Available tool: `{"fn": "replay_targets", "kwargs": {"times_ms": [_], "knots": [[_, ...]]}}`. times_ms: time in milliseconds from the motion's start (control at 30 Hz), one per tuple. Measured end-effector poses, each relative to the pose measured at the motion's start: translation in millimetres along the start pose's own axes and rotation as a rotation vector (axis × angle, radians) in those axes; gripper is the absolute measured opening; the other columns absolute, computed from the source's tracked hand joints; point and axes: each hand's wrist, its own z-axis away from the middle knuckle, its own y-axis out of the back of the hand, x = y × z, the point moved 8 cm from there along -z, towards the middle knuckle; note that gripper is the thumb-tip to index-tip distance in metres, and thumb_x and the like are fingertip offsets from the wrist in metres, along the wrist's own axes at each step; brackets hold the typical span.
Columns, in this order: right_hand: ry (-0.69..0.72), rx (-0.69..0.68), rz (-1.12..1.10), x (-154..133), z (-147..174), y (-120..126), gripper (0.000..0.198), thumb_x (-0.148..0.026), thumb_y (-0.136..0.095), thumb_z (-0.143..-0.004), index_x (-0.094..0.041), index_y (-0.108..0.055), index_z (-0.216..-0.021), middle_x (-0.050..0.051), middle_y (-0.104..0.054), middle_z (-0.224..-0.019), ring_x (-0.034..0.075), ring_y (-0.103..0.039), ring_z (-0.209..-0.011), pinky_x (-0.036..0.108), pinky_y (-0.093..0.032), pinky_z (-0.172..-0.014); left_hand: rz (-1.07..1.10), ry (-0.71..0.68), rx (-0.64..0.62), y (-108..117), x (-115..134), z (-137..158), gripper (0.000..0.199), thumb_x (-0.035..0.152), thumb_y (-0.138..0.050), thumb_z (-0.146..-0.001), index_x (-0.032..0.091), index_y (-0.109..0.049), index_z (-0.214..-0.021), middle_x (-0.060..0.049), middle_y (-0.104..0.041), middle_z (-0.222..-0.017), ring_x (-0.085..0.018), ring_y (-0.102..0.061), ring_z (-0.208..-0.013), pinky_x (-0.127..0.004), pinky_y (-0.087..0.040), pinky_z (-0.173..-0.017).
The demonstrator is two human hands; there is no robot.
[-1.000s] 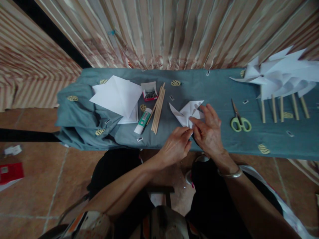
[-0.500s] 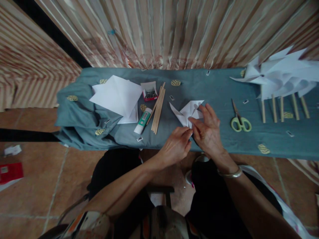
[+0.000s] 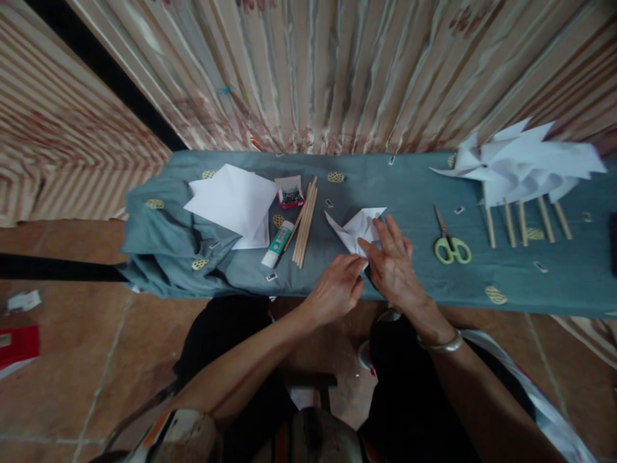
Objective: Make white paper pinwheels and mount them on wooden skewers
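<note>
A partly folded white paper pinwheel (image 3: 355, 228) lies on the cloth in front of me, its blades raised. My left hand (image 3: 338, 286) is closed in a pinch at the pinwheel's near corner. From the right, my right hand (image 3: 396, 267) holds the same paper, with one digit pressed near its middle and the other fingers along its right side. The fingertips partly hide the near edge of the paper. Left of my hands lie several thin wooden sticks (image 3: 304, 225) and a green and white glue stick (image 3: 277, 244).
White paper sheets (image 3: 234, 199) are stacked at the left, beside a small open box (image 3: 290, 193) of dark bits. Scissors (image 3: 450, 244) with green handles lie right of my hands. Farther right, several finished pinwheels (image 3: 520, 164) on sticks overlap on the blue-green cloth (image 3: 409, 173).
The whole view has shifted slightly, so the table appears lower and its right end shows more. Both hands stay at the pinwheel, with the right fingers moved slightly over the paper.
</note>
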Motion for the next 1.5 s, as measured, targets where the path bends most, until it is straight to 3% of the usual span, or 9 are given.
{"fn": "replay_targets", "kwargs": {"times_ms": [233, 400, 500, 733, 967, 1133, 1300, 1500], "knots": [[0.025, -0.015, -0.012, -1, 2, -1, 0.049, -0.011, -0.044, -0.085, -0.024, -0.057, -0.131, 0.011, -0.03, -0.158, 0.034, -0.016, -0.149, 0.059, -0.03, -0.107, 0.014, -0.004, 0.091, 24, -4, 4, 0.034, 0.017, -0.047, -0.089, 0.014, -0.052, -0.123, -0.013, -0.063, -0.112, -0.024, -0.058, -0.105, -0.043, -0.05, -0.093], [0.051, -0.011, 0.017, 0, 3, -2, 0.049, -0.009, -0.047, -0.08, -0.019, -0.062, -0.126, 0.014, -0.032, -0.156, 0.036, -0.02, -0.147, 0.058, -0.031, -0.107, 0.089, 0.147, 0.199, 49, -23, 6, 0.036, 0.017, -0.053, -0.085, 0.016, -0.054, -0.121, -0.01, -0.064, -0.105, -0.021, -0.059, -0.094, -0.04, -0.05, -0.089], [0.051, 0.011, 0.03, 0, 1, -2, 0.046, -0.009, -0.048, -0.079, -0.016, -0.065, -0.122, 0.017, -0.037, -0.153, 0.037, -0.023, -0.146, 0.058, -0.032, -0.107, 0.199, 0.224, 0.252, 53, -33, 8, 0.04, 0.016, -0.056, -0.082, 0.015, -0.055, -0.121, -0.01, -0.064, -0.107, -0.02, -0.06, -0.096, -0.04, -0.049, -0.091], [0.032, 0.019, 0.023, 0, -4, 1, 0.042, -0.013, -0.049, -0.08, -0.017, -0.068, -0.117, 0.016, -0.038, -0.153, 0.037, -0.024, -0.145, 0.059, -0.032, -0.106, 0.606, 0.396, 0.342, 44, -55, 12, 0.041, 0.015, -0.063, -0.077, 0.015, -0.057, -0.117, -0.013, -0.066, -0.115, -0.021, -0.064, -0.104, -0.04, -0.049, -0.095], [0.0, 0.028, -0.021, 4, -12, 4, 0.035, -0.015, -0.05, -0.082, -0.017, -0.072, -0.109, 0.016, -0.043, -0.15, 0.037, -0.027, -0.144, 0.059, -0.034, -0.106, 1.048, 0.539, 0.44, 38, -74, 10, 0.037, 0.012, -0.076, -0.063, 0.016, -0.063, -0.098, -0.006, -0.072, -0.093, -0.02, -0.068, -0.093, -0.04, -0.048, -0.097], [-0.021, 0.044, -0.044, 6, -19, 2, 0.035, -0.008, -0.049, -0.079, -0.017, -0.074, -0.102, 0.016, -0.05, -0.145, 0.036, -0.029, -0.144, 0.057, -0.035, -0.105, 1.389, 0.675, 0.369, 24, -65, 11, 0.026, 0.021, -0.074, -0.073, 0.013, -0.064, -0.096, -0.01, -0.073, -0.091, -0.021, -0.07, -0.094, -0.039, -0.046, -0.099], [-0.037, 0.082, -0.093, 11, -21, 2, 0.034, -0.008, -0.049, -0.079, -0.019, -0.075, -0.097, 0.014, -0.053, -0.142, 0.035, -0.032, -0.143, 0.058, -0.036, -0.104, 1.489, 0.797, 0.302, 10, -57, 3, 0.016, 0.03, -0.062, -0.087, 0.015, -0.062, -0.092, -0.011, -0.072, -0.092, -0.019, -0.07, -0.092, -0.032, -0.05, -0.091], [-0.046, 0.116, -0.136, 14, -20, 3, 0.037, -0.008, -0.049, -0.078, -0.02, -0.075, -0.1, 0.012, -0.053, -0.142, 0.035, -0.031, -0.143, 0.059, -0.035, -0.106, 1.533, 0.731, 0.275, 2, -51, -21, 0.017, 0.027, -0.058, -0.088, 0.012, -0.065, -0.093, -0.01, -0.072, -0.083, -0.018, -0.069, -0.081, -0.034, -0.051, -0.091]]}}
